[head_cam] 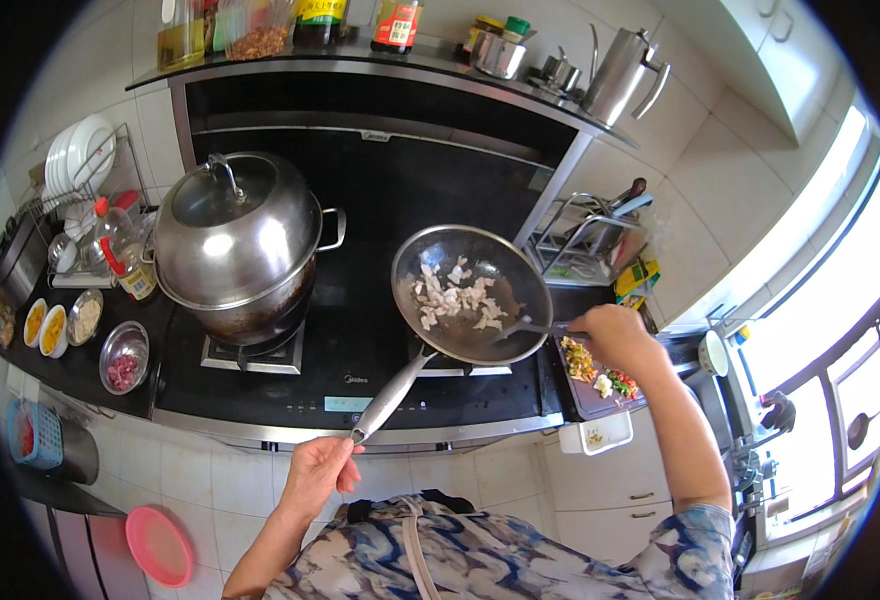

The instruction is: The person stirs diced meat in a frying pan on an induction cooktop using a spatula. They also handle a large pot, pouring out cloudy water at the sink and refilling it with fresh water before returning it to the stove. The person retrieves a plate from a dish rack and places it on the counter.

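Note:
A metal wok [429, 251] on the right burner holds pale chopped pieces of food [447, 300], spread over its middle. My right hand [616, 337] grips the handle of a spatula [549, 328], whose blade dips inside the wok's right side. The wok's long metal handle [395, 394] points toward me and down to the left. At its very end is my left hand [320, 472], thumb against the tip and fingers loosely curled below; whether it grips the handle cannot be made out.
A large lidded steel pot [241, 240] occupies the left burner. Chopped vegetables lie on a cutting board [586, 397] beneath my right forearm. Left of the stove are a steel bowl of raw meat [123, 358], small dishes [54, 330] and a bottle [129, 255]. A knife rack [582, 232] stands behind right.

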`<state>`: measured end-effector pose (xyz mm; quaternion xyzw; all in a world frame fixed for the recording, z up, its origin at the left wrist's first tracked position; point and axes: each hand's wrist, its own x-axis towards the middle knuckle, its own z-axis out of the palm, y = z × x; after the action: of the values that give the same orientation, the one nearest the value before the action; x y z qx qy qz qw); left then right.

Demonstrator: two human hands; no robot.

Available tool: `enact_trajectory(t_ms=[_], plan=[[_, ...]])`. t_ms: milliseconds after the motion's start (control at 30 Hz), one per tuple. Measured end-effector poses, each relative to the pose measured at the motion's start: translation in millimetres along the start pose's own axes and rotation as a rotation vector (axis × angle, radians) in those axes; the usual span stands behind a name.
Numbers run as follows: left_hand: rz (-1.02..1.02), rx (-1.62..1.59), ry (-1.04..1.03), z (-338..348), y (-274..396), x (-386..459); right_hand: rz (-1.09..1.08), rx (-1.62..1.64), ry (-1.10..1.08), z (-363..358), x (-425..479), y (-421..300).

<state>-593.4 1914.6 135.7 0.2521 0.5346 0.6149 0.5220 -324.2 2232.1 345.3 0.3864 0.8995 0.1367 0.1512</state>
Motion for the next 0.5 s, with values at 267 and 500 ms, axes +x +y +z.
enact_trajectory(t_ms=[267,500], plan=[[0.033,0.051,0.034,-0.9,6.9,-12.2,0.137,0.295,0.191,45.1,37.4,31.1],[0.008,0.048,-0.004,11.3,0.4,-7.7,0.368,1.125,-0.091,91.4,88.3,36.2]])
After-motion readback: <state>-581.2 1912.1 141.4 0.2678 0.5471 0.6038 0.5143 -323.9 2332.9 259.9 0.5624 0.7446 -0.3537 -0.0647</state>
